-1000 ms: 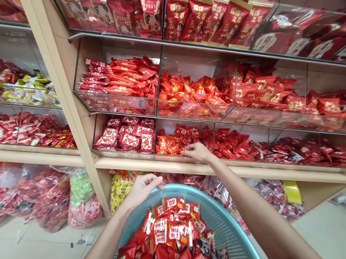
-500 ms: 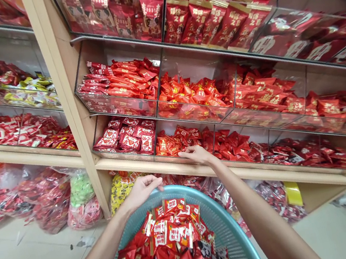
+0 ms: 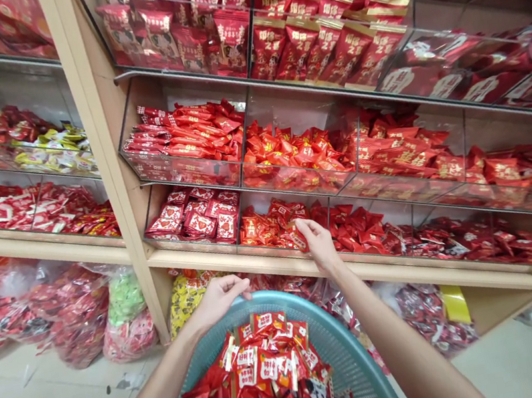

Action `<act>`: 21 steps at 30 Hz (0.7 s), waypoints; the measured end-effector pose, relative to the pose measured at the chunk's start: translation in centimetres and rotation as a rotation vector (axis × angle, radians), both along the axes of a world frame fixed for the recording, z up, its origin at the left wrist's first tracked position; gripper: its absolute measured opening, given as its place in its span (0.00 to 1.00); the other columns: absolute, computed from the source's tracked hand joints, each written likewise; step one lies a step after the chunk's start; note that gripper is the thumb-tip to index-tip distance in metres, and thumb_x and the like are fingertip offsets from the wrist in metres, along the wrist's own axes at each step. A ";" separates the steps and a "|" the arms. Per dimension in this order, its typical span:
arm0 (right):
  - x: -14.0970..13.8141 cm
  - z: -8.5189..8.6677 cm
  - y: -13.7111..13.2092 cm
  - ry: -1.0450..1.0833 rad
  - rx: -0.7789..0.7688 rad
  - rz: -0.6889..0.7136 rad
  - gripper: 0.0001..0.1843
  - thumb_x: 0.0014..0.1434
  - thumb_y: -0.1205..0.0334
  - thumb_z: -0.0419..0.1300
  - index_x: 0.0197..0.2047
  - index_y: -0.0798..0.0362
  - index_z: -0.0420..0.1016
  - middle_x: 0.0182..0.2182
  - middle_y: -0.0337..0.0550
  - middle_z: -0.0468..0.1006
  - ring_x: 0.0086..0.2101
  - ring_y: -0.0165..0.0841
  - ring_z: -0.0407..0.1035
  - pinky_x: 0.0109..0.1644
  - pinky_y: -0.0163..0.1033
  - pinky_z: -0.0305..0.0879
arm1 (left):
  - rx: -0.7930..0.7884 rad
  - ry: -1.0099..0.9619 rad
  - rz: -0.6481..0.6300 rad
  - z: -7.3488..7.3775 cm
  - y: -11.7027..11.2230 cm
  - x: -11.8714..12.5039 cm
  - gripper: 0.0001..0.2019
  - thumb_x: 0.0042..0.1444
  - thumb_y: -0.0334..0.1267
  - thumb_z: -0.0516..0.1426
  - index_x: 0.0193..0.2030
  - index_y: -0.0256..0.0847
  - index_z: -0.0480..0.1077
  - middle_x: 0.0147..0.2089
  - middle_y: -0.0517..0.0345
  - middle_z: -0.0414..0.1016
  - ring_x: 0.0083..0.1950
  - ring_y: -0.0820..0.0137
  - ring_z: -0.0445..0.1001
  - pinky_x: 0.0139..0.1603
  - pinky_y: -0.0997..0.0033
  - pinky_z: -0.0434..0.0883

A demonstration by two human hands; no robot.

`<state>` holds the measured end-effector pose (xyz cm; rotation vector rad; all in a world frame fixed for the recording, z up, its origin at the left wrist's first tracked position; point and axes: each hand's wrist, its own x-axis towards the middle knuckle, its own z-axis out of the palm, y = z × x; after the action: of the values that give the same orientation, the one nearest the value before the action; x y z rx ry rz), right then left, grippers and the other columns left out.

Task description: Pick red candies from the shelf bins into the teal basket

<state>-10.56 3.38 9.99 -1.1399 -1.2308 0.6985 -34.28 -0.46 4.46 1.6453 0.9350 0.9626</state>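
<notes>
A teal plastic basket (image 3: 365,351) in front of me holds a heap of red wrapped sweets (image 3: 272,366), some with white labels and gold ends. At its far rim is my left hand (image 3: 218,297), fingers curled over the edge. My right hand (image 3: 321,244) is at the lowest shelf bin, thumb and fingertips pinching a small red wrapped candy (image 3: 297,238). Red candies (image 3: 263,225) with gold print lie in the bin just left of that hand. Part of the pinched candy is hidden by my fingers.
Clear-fronted shelf bins rise ahead, full of red packets (image 3: 302,45) and sweets. A wooden shelf edge (image 3: 194,257) runs between the basket and the bins. Below it sit plastic bags of candy (image 3: 127,315). A wooden upright (image 3: 86,120) divides the shelving.
My right hand has shifted slightly right and turned upward, and a red wrapped candy now shows in its fingertips. My left hand stays at the basket rim. The view has tilted slightly.
</notes>
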 end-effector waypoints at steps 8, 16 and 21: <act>-5.3 -1.7 -8.5 0.742 -0.493 0.384 0.20 0.54 0.47 0.59 0.35 0.58 0.75 0.32 0.47 0.79 0.26 0.28 0.70 0.27 0.31 0.66 | 0.051 0.080 0.014 -0.2 0.3 0.0 0.20 0.55 0.50 0.53 0.26 0.35 0.74 0.29 0.54 0.76 0.32 0.71 0.70 0.36 0.75 0.63; -5.7 -3.8 -10.0 0.807 -0.526 0.353 0.11 0.46 0.60 0.67 0.33 0.55 0.74 0.29 0.41 0.79 0.28 0.31 0.73 0.30 0.34 0.68 | 0.258 0.133 0.187 0.3 -1.0 1.1 0.17 0.57 0.46 0.51 0.26 0.37 0.71 0.27 0.58 0.73 0.33 0.70 0.70 0.37 0.73 0.62; -5.7 -4.2 -10.4 0.906 -0.385 0.218 0.14 0.44 0.62 0.69 0.35 0.52 0.73 0.34 0.41 0.80 0.36 0.34 0.74 0.35 0.37 0.70 | 0.444 0.309 0.086 0.8 -2.4 1.8 0.18 0.60 0.45 0.49 0.26 0.38 0.71 0.26 0.58 0.70 0.32 0.71 0.66 0.36 0.73 0.59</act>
<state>-16.24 -7.01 5.79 -0.8174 -0.4469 1.4621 -32.43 -2.87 5.29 2.1897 1.0544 1.0445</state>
